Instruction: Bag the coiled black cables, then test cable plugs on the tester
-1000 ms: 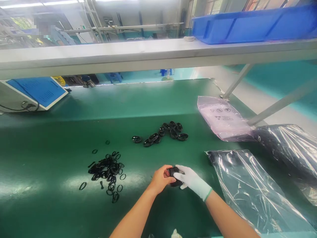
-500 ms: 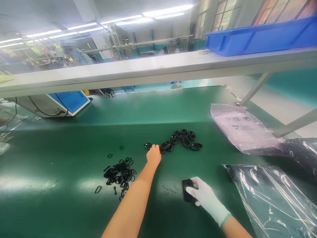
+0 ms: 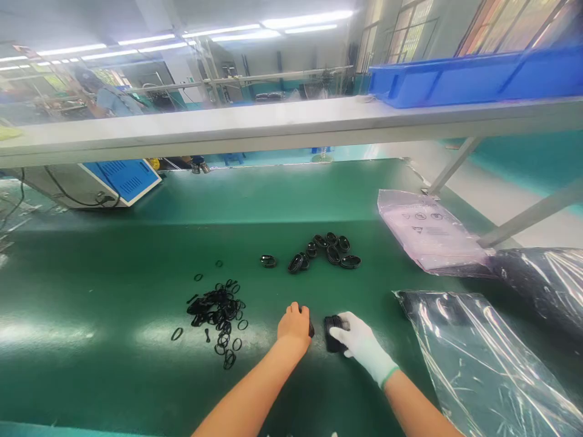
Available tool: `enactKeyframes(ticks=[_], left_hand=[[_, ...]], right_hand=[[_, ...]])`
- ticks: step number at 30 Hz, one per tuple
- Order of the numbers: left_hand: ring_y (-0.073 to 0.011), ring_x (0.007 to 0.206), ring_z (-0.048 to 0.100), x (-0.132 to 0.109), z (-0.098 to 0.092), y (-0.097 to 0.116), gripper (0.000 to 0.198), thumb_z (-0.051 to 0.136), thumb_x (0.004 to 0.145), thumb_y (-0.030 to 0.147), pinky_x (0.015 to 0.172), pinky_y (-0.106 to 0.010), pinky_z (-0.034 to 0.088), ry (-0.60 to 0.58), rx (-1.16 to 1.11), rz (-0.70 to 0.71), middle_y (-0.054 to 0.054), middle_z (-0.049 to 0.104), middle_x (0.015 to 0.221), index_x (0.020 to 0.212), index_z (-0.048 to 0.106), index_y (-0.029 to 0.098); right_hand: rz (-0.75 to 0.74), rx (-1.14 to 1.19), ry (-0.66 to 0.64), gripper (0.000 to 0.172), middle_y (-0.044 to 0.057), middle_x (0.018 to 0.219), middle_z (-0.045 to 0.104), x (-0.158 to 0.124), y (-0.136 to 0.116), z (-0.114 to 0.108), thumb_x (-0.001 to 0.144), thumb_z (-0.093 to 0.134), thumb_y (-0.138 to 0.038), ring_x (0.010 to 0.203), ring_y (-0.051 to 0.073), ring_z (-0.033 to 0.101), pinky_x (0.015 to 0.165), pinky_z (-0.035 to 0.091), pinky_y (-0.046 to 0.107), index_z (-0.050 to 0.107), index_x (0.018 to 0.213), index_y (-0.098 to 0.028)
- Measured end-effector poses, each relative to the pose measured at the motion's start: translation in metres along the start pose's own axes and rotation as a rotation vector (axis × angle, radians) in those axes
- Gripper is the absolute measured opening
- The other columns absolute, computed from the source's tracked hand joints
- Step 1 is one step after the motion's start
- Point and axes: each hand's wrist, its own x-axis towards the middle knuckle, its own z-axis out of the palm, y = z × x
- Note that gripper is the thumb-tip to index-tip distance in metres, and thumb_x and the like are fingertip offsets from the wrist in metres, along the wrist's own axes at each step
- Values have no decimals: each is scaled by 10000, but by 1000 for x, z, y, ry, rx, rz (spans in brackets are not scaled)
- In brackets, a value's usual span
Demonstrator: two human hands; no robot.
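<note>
Curling down onto the counter [image 3: 113, 376], the bare left hand [image 3: 295, 326] sits knuckles up, its fingers closed around a small black part [image 3: 311, 329]; only an edge of the part shows on the thumb side. Its forearm comes in from the lower middle of the view, angled up and to the right. Just beside it, the gloved right hand [image 3: 361, 341] pinches a stack of black parts [image 3: 331, 332] between thumb and fingers, and the stack rests on the green surface. The two hands are near each other but apart.

To the left, across a strip of bare counter, lies a pile of black rings [image 3: 217, 306] with a few strays around it. Beyond the hands sits a cluster of black oval parts [image 3: 328, 249], one of them apart to its left. Open green lies between that cluster and the hands.

To the right, a clear plastic bag [image 3: 483, 358] lies close to the right forearm. A pink bag [image 3: 428, 233] lies farther back, near the counter's right edge. A grey shelf [image 3: 273, 124] overhangs the far side and carries a blue bin [image 3: 473, 79].
</note>
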Motion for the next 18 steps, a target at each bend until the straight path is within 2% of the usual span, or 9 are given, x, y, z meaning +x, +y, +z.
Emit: enactKeyframes(ticks=[3,6,9,13,15,18], left_hand=[[-271,1172,459,-12,9,-8,802,723,552,95,974,-389,394,7,-150,94,-76,487,1279,1283,438,258],[-204,1249,400,-23,21,-13,875,733,585,124,1056,-310,322,3,-301,178,-38,416,1378,1354,335,253],[-181,1252,403,-24,34,-14,851,732,591,107,1065,-296,316,9,-405,205,-18,400,1395,1336,350,262],[-195,1235,414,-18,46,-12,840,738,578,86,1068,-346,313,30,-474,199,-43,456,1347,1319,373,235],[-199,1228,415,-18,49,-10,827,739,572,76,1069,-355,308,36,-484,196,-55,479,1322,1308,390,215],[-206,1226,419,-21,44,-10,837,763,530,70,1071,-339,306,23,-474,201,-68,503,1307,1287,426,184]], right_hand=[[-6,8,3,347,78,1048,621,-3,-2,0,724,561,-269,746,167,642,432,484,205,511,1062,-204],[-17,19,2,339,78,1058,614,-6,-3,-2,734,552,-266,820,180,636,455,491,200,511,1066,-204],[-26,14,2,345,86,1063,604,-8,-5,-4,743,542,-262,863,198,627,482,508,225,507,1080,-198],[-43,-41,17,353,94,1048,598,-10,-6,-4,760,509,-269,853,205,625,510,510,260,504,1104,-186],[-60,-89,44,360,90,1051,592,-11,-7,0,761,509,-288,888,210,611,594,517,288,508,1107,-188],[-62,-184,115,444,109,1061,565,-12,-10,9,676,606,-303,981,250,566,812,468,357,520,1089,-165]])
